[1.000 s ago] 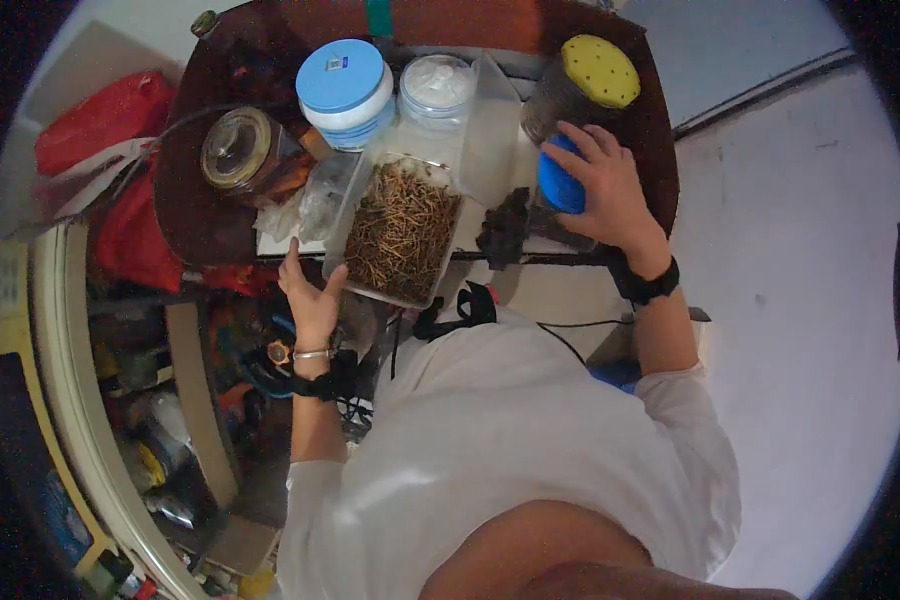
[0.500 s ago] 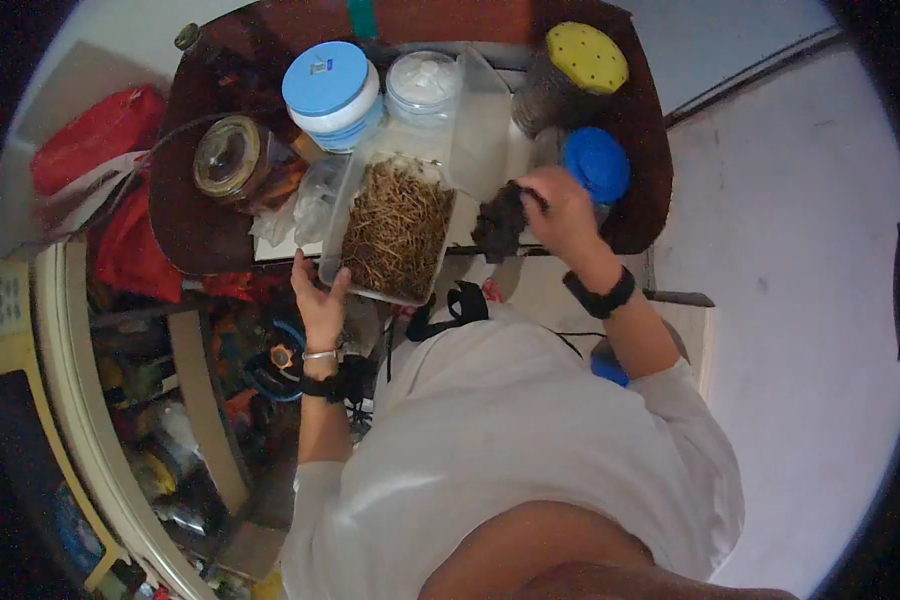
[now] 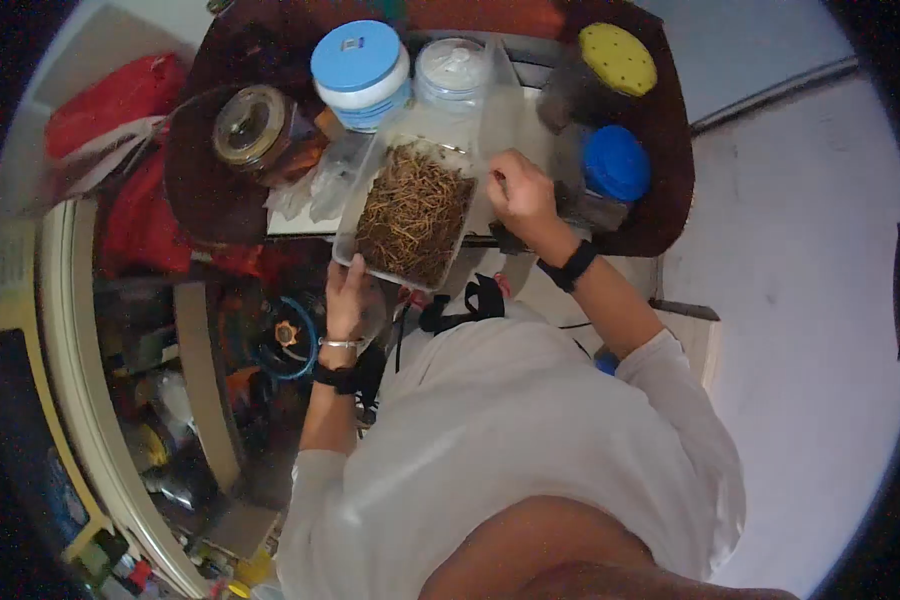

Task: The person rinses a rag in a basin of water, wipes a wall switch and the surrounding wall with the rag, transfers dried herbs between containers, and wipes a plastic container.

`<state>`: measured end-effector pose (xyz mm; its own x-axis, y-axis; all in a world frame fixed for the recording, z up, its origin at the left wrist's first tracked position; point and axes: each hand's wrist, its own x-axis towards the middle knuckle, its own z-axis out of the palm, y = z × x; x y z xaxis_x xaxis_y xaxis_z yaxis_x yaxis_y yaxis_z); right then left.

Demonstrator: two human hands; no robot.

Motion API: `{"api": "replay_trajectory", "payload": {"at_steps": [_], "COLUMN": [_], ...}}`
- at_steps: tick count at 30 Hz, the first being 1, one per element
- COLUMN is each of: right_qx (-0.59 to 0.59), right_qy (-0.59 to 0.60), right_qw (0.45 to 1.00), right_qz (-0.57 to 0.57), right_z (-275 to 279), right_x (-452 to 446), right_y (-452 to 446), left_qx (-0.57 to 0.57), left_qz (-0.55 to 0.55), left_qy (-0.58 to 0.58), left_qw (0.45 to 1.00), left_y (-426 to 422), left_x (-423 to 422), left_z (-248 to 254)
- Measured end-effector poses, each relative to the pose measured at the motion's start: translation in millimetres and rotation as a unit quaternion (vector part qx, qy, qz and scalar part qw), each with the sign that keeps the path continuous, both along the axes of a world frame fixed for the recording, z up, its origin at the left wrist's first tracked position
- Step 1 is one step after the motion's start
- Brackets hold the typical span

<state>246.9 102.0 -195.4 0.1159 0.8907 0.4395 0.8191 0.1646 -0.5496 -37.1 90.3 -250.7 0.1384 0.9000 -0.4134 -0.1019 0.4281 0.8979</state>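
A clear rectangular plastic container full of dry brown stalks tilts at the table's near edge. My left hand grips its lower left corner, thumb on the rim. Its translucent lid stands open on the far right side. Beside the container's right wall is my right hand, fingers curled closed; whatever they hold, if anything, is hidden. A dark item shows partly below that hand, mostly covered by the wrist.
Behind stand a tub with a light-blue lid, a clear jar with white contents and a yellow-lidded jar. A blue-lidded jar is at right. Left are a glass jar and plastic bags.
My right hand has moved left and up toward the container, away from the dark item it was on. The view has shifted slightly, and my left hand still grips the container's corner.
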Motion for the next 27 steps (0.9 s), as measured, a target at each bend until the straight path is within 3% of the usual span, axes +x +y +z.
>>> {"api": "replay_trajectory", "payload": {"at_steps": [2, 3, 7, 9, 10, 12, 16, 18, 24, 26, 27], "right_qx": [0.006, 0.014, 0.003, 0.053, 0.052, 0.015, -0.013, -0.190, -0.240, -0.130, -0.096], "right_qy": [0.024, 0.048, 0.073, 0.025, 0.025, -0.010, 0.035, 0.088, 0.106, 0.141, 0.101], "right_qw": [0.999, 0.997, 0.986, 0.965, 0.965, 0.914, 0.901, 0.842, 0.809, 0.854, 0.893], "right_qz": [0.032, 0.052, 0.147, 0.255, 0.256, 0.406, 0.433, 0.497, 0.526, 0.484, 0.429], "right_z": [9.6, 13.4, 19.9, 7.1, 4.0, -1.8, -25.7, -30.9, -11.3, -12.5, 5.3], "right_x": [-5.4, -9.2, -34.2, -48.8, -56.3, -71.4, -79.8, -70.3, -77.4, -72.1, -56.8], "right_y": [-2.1, -3.4, -8.3, -8.5, -7.9, -8.2, -7.9, 0.7, -0.1, 0.9, 4.6], "left_qx": [0.001, -0.087, -0.100, -0.082, -0.082, -0.067, -0.073, -0.076, -0.045, -0.017, -0.012], "left_qz": [0.003, 0.045, 0.014, 0.020, 0.021, 0.011, 0.021, 0.030, 0.018, -0.019, 0.002], "left_qy": [-0.032, -0.063, -0.041, -0.050, -0.050, -0.091, -0.126, -0.090, -0.037, -0.035, -0.028], "left_qw": [0.999, 0.993, 0.994, 0.995, 0.995, 0.994, 0.989, 0.993, 0.998, 0.999, 1.000], "left_y": [-3.4, -7.7, -4.6, -4.8, -4.2, -3.6, -1.0, -2.9, -2.3, 3.7, 0.6], "left_x": [9.7, 20.0, 12.7, 14.2, 14.8, 14.3, 12.7, 16.9, 22.1, 17.1, 21.5], "left_z": [10.2, 34.3, 17.7, 15.2, 13.7, 9.7, 3.9, 14.9, 24.0, -6.3, 7.7]}}
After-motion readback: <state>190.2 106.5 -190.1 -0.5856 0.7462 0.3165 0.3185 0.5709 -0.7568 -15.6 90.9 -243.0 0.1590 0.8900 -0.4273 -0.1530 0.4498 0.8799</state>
